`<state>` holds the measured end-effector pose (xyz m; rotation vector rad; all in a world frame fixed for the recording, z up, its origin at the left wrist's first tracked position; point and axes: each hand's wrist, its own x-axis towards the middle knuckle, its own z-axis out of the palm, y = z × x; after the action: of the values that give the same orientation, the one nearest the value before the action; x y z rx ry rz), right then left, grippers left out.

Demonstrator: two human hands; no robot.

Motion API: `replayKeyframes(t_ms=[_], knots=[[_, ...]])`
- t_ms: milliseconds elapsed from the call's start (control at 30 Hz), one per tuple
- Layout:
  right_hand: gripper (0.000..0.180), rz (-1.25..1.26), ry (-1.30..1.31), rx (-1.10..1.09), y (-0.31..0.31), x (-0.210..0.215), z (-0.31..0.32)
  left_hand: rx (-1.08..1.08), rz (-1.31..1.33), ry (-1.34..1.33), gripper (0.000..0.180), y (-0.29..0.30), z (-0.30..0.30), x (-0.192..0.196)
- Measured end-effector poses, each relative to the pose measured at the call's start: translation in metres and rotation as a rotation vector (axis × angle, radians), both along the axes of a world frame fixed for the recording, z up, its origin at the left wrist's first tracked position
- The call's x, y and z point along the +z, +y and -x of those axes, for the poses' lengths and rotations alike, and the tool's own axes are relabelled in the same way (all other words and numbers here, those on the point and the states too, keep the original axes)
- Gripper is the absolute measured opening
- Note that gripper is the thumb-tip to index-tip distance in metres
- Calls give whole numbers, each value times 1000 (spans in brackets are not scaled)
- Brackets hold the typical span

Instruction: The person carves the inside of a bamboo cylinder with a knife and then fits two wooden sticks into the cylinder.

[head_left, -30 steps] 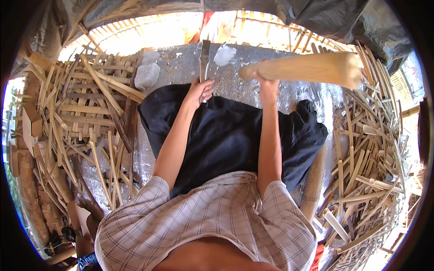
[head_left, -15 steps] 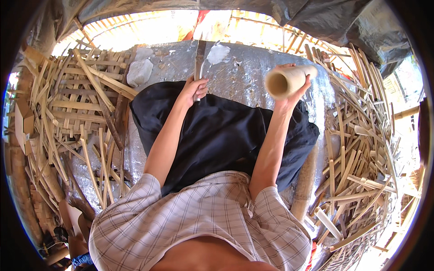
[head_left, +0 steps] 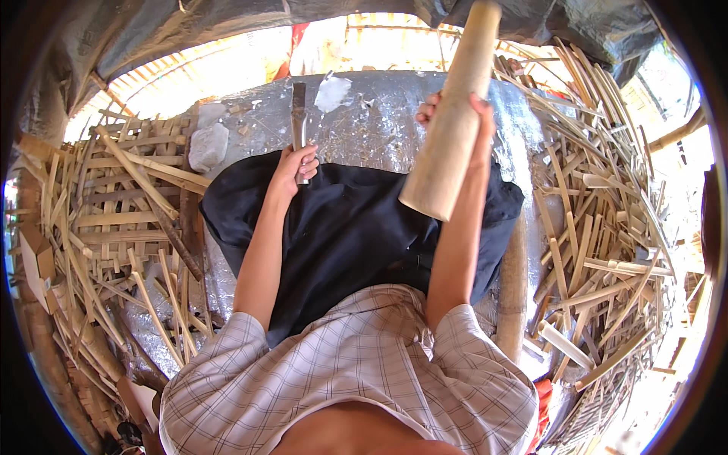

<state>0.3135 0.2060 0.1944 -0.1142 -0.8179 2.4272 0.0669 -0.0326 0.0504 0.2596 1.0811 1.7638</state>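
I've swung the thick, tan bamboo tube [head_left: 457,114] lengthwise, so its long side, not its open end, faces my work; my right hand [head_left: 482,130] grips its middle. My left hand [head_left: 294,168] stays curled round the dark, flat-bladed metal tool [head_left: 299,106], handle mostly hidden.
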Motion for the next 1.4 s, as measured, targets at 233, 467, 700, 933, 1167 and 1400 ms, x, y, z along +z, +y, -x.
replayKeyframes(t_ms=[233,467,700,933,1167,1400], knots=[[50,-994,-920,-545,18,97,-148,-51,57,34,17,6,-7,11],[58,-1046,-1476,-660,22,59,-287,-76,73,101,20,6,-13,13],[43,-1217,-2162,-223,25,-78,-395,-65,82,221,19,10,-18,-6],[33,-1518,-2223,-184,44,-115,-421,-297,417,676,28,16,-25,-31],[23,-1584,-1597,-711,10,-28,-304,-283,258,585,36,29,-99,18],[37,-715,-704,51,-74,-66,-93,-157,-101,534,36,46,-216,70]])
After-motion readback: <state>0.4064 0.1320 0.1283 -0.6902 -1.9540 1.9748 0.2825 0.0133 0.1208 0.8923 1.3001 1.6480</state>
